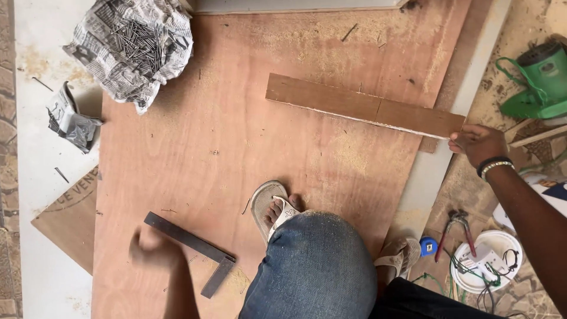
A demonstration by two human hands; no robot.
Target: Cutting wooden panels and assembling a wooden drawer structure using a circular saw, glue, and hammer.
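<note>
Fingers of the right hand (477, 143) pinched the near end of the long flat brown wooden strip (363, 106), which lay across the big reddish plywood sheet (236, 142) and stretched away from that grip. The left hand (155, 249) was a blur just beside the dark metal try square (195, 247); I could not tell if it was open or closed. Far past the strip's other end sat crumpled newspaper holding a pile of nails (134, 44). Behind the gripping hand lay a green power tool (540, 82). A sandalled foot (273, 208) stood on the sheet.
</note>
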